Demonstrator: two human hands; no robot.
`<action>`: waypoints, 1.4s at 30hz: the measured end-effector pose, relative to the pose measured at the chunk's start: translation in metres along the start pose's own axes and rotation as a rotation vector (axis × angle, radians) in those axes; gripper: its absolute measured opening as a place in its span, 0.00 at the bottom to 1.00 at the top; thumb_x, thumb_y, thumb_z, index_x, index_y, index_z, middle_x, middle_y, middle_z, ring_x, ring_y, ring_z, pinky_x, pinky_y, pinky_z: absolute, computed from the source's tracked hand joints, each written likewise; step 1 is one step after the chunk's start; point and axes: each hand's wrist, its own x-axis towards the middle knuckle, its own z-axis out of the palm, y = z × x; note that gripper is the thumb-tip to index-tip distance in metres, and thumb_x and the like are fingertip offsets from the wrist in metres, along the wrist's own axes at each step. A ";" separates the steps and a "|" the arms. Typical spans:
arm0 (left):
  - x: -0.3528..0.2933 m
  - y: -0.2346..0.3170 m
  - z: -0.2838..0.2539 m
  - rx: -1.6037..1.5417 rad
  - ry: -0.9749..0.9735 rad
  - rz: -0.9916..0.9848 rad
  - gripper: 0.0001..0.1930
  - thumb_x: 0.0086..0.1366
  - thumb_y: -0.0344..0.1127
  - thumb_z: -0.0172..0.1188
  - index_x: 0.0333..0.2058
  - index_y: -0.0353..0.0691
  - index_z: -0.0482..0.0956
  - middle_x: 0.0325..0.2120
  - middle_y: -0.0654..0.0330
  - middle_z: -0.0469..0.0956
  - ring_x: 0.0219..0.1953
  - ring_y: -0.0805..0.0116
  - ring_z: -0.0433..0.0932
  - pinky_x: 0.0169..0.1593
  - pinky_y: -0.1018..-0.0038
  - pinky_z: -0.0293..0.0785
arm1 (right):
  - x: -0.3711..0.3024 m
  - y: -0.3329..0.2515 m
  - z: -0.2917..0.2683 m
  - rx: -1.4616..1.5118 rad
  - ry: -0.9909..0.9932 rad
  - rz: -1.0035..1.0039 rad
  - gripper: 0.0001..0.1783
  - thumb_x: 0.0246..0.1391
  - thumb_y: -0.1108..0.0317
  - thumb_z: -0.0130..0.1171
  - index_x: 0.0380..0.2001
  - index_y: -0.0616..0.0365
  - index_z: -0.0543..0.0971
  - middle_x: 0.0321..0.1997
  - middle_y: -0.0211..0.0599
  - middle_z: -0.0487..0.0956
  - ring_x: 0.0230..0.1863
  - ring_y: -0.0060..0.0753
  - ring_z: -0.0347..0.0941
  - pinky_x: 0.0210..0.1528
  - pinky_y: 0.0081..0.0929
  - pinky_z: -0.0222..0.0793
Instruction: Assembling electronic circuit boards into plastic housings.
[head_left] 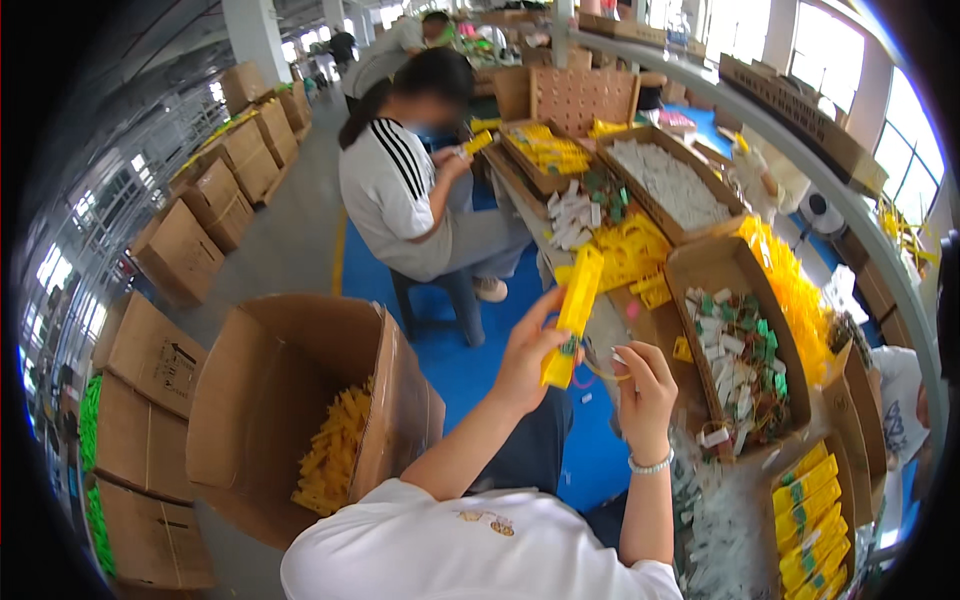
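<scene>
My left hand (pixel 528 355) is closed around a long yellow plastic casing (pixel 575 315), held upright and slightly tilted over my lap. A dark green patch marks its lower part. My right hand (pixel 645 390) is just to the right, with thumb and fingers pinched together. A thin pale cord (pixel 600 374) runs from the casing's lower end to those fingers; what lies at its tip is too small to make out. Right of my right hand, a cardboard tray (pixel 795 400) holds white and green parts with wires. Yellow pieces (pixel 630 250) are heaped beyond my hands.
A big open carton (pixel 235 400) with yellow pieces inside stands at my left. Yellow casings (pixel 810 520) fill a box at the near right. A tray of white parts (pixel 668 185) lies farther back. A seated co-worker (pixel 395 200) handles a yellow piece. Cartons (pixel 180 250) line the left.
</scene>
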 end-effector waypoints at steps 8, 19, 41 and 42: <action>-0.015 0.023 0.020 0.002 -0.185 -0.220 0.21 0.68 0.39 0.50 0.55 0.31 0.67 0.39 0.53 0.78 0.31 0.71 0.76 0.34 0.76 0.75 | 0.055 -0.018 -0.008 0.040 0.402 -0.515 0.12 0.45 0.85 0.61 0.36 0.67 0.77 0.35 0.47 0.81 0.32 0.46 0.78 0.35 0.31 0.74; -0.037 0.016 0.033 0.038 -0.284 -0.317 0.25 0.68 0.42 0.49 0.56 0.26 0.63 0.42 0.46 0.74 0.33 0.60 0.79 0.34 0.68 0.78 | 0.051 -0.012 -0.031 -0.124 0.173 -0.408 0.18 0.42 0.84 0.57 0.40 0.65 0.79 0.43 0.46 0.79 0.44 0.47 0.73 0.40 0.33 0.72; -0.021 -0.015 0.014 0.122 -0.287 -0.180 0.19 0.72 0.44 0.43 0.53 0.36 0.62 0.38 0.45 0.75 0.23 0.62 0.78 0.22 0.74 0.75 | 0.020 0.010 -0.010 0.893 -0.220 0.546 0.15 0.57 0.79 0.49 0.48 0.64 0.75 0.41 0.32 0.77 0.39 0.19 0.70 0.41 0.20 0.68; -0.020 -0.018 0.010 0.107 -0.278 -0.158 0.17 0.72 0.43 0.43 0.52 0.39 0.60 0.38 0.44 0.75 0.23 0.62 0.78 0.22 0.74 0.75 | 0.018 0.013 -0.008 0.966 -0.214 0.540 0.15 0.58 0.78 0.49 0.48 0.64 0.74 0.41 0.31 0.77 0.38 0.18 0.70 0.39 0.19 0.67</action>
